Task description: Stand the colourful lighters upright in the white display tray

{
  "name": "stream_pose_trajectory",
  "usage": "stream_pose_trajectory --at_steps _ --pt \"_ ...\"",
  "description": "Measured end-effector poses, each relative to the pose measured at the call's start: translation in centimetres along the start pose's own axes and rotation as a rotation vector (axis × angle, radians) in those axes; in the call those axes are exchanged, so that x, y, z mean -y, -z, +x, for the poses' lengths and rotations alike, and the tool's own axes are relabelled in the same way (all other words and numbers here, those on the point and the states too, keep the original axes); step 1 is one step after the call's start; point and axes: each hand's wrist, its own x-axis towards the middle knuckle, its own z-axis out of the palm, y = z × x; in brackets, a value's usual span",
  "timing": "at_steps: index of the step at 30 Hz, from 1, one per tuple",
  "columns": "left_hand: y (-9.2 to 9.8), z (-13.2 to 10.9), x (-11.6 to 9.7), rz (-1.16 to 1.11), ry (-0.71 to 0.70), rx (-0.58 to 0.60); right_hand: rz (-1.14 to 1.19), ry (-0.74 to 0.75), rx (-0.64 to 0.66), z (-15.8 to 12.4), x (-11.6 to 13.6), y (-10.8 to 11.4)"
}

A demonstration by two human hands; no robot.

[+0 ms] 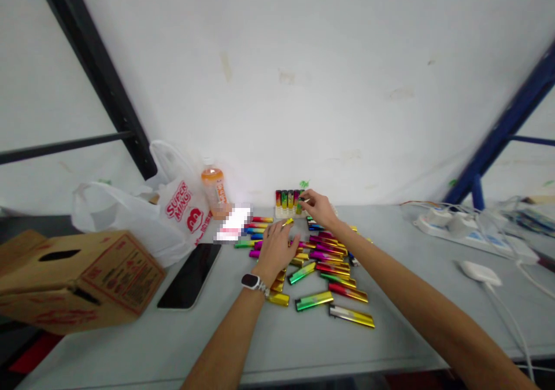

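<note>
This looks like a small workshop or packing room rather than a home: a plain grey counter [130, 349] runs along a bare, marked white wall [303, 60] between black [99, 72] and blue [503, 130] metal rack struts. Dozens of identical coloured lighters [329, 263] lie heaped there, with a cardboard box [78, 280] and a power strip [468, 234] nearby.

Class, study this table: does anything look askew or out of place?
The lighters lie strewn at mixed angles across the table, unlike the few standing upright in the tray behind them, where the right hand reaches. The left hand rests on the pile.
</note>
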Motion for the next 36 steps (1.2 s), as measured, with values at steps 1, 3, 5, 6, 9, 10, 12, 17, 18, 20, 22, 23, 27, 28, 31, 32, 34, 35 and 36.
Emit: stream_pose_trajectory --at_steps 1,3,5,6,9,10,12,17,18,20,22,23,27,28,31,32,34,35,36 --pt "-0.1 0.0 0.1 0.01 0.019 0.006 -0.043 0.018 0.011 0.6 -0.2 0.0" --pt "-0.3 0.1 0.4 0.025 0.06 0.024 -0.107 0.044 0.027 1.7 -0.7 -0.1" --pt "-0.4 0.2 0.5 0.034 0.082 0.027 -0.145 0.053 0.039 2.3 -1.1 -0.2" --pt "-0.4 0.2 0.5 0.037 0.08 0.023 -0.157 0.057 0.042 2.5 -1.4 -0.2" --pt "-0.4 0.3 0.4 0.052 0.049 0.02 -0.173 0.068 0.028 2.9 -2.0 -0.5" --pt "-0.4 0.3 0.3 0.058 0.036 0.025 -0.174 0.071 0.027 3.1 -2.2 -0.6" --pt "-0.3 0.3 0.1 0.068 0.016 0.039 -0.177 0.072 0.046 3.5 -2.5 -0.7" --pt "0.0 0.5 0.1 0.089 0.006 0.091 -0.303 0.076 0.105 4.0 -2.1 -0.6" --pt "0.1 0.6 0.1 0.092 0.007 0.1 -0.369 0.091 0.101 3.9 -1.8 -0.5" --pt "0.1 0.9 0.2 0.089 0.01 0.115 -0.536 0.122 0.089 3.5 -1.1 -0.2" --pt "0.1 1.2 0.4 0.074 0.019 0.13 -0.7 0.132 0.091 2.9 -0.4 0.1" --pt "0.0 1.3 0.5 0.062 0.023 0.134 -0.763 0.13 0.107 2.5 -0.1 0.2" --pt "-0.1 1.6 0.7 -0.016 0.01 0.12 -0.856 0.107 0.181 0.7 0.4 0.3" --pt "-0.2 1.6 0.8 -0.043 0.008 0.112 -0.835 0.089 0.169 0.2 0.5 0.2" --pt "-0.5 1.5 1.0 -0.129 -0.004 0.076 -0.677 0.022 0.083 -2.0 0.8 -0.1" --pt "-0.6 1.4 1.0 -0.159 -0.016 0.058 -0.623 0.017 0.099 -2.7 1.0 -0.2" --pt "-0.9 1.4 1.1 -0.224 -0.055 0.018 -0.564 0.035 0.195 -4.1 1.7 -0.2" --pt "-1.0 1.3 1.1 -0.256 -0.076 0.003 -0.564 0.051 0.261 -4.6 2.1 -0.1" --pt "-1.1 1.3 1.1 -0.284 -0.092 -0.01 -0.577 0.064 0.319 -4.9 2.5 0.0"
